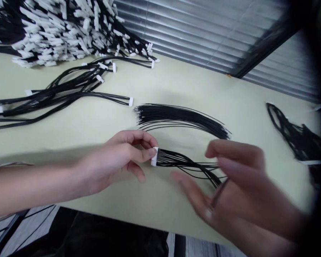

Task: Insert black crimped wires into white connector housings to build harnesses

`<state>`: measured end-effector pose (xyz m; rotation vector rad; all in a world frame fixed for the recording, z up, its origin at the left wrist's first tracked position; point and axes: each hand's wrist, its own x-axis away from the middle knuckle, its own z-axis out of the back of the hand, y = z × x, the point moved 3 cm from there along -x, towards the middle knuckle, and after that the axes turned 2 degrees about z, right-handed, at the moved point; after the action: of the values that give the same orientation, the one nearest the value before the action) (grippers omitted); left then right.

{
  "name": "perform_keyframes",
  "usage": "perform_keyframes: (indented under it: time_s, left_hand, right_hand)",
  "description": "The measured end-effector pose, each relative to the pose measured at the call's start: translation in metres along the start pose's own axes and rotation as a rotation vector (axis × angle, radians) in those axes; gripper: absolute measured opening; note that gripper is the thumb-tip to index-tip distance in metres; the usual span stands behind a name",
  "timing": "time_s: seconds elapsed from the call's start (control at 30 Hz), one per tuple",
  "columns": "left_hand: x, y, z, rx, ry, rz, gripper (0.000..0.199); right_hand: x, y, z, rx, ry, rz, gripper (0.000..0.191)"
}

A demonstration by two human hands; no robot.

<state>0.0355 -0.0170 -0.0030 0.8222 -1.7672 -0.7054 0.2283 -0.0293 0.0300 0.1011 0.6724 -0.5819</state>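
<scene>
My left hand (128, 153) comes in from the left and pinches a white connector (154, 157) between thumb and fingers. From the connector's right side runs a fan of black wires (182, 159), spreading toward my right hand (230, 185). That hand is blurred by motion, its thumb and fingers apart, over the far part of the wires, whose ends it hides. Just beyond both hands, a bundle of loose black wires (182, 116) with metal terminals at its ends lies in a slight curve on the table.
Finished-looking black cables (69, 85) with white connectors lie at the left of the pale table (160, 200). Behind them rises a large heap of white connectors (61, 35). More black cables (291, 135) lie at the right. A window with blinds (198, 28) borders the back edge.
</scene>
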Motion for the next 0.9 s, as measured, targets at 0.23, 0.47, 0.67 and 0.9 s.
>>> perform_keyframes:
  time_s: [0.23, 0.47, 0.67, 0.9]
  left_hand:
    - [-0.001, -0.001, -0.001, 0.013, -0.012, 0.006, 0.008]
    - [0.001, -0.001, 0.0, 0.019, -0.004, 0.02, 0.007]
    - [-0.001, -0.002, 0.0, 0.011, -0.009, 0.021, 0.007]
    - [-0.001, -0.001, 0.001, -0.002, -0.002, 0.017, 0.007]
  right_hand:
    - [-0.01, -0.008, -0.005, 0.171, -0.09, 0.229, 0.035]
    - [-0.007, -0.005, -0.005, -0.058, -0.118, 0.252, 0.024]
    - [-0.01, 0.0, -0.006, -0.174, -0.025, 0.039, 0.012]
    - [-0.009, 0.001, -0.007, -0.17, -0.02, 0.025, 0.011]
